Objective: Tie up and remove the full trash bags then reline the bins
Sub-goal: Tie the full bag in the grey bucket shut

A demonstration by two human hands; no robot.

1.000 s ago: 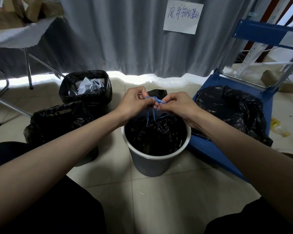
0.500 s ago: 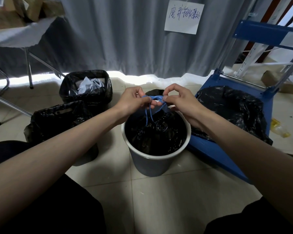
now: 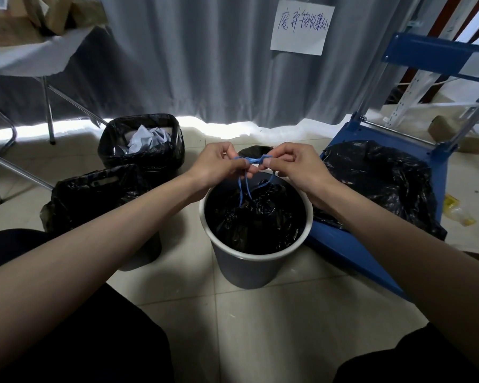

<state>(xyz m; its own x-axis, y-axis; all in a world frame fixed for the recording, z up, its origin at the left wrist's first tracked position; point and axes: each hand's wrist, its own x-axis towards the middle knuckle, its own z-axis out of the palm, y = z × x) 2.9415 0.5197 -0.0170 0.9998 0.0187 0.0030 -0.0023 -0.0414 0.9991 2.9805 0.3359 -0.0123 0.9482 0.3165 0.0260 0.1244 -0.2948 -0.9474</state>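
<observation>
A round grey bin (image 3: 249, 269) stands on the floor in the middle, holding a gathered black trash bag (image 3: 256, 219). Blue drawstrings (image 3: 253, 161) rise from the bag's neck. My left hand (image 3: 219, 164) and my right hand (image 3: 293, 164) both pinch the drawstrings just above the bin's far rim, fingertips close together, with the strings twisted between them. Loose string ends hang down toward the bag.
A lined square bin (image 3: 141, 145) with crumpled paper stands at back left, a black-bagged bin (image 3: 94, 194) nearer left. A black bag (image 3: 379, 186) lies on a blue cart (image 3: 354, 252) at right. A folding table (image 3: 25, 59), grey curtain and paper sign stand behind. My knees frame the bottom.
Both hands stayed above the bin, working the blue drawstrings; the right hand's fingers closed back onto the string and the twisted section between the hands looks tighter.
</observation>
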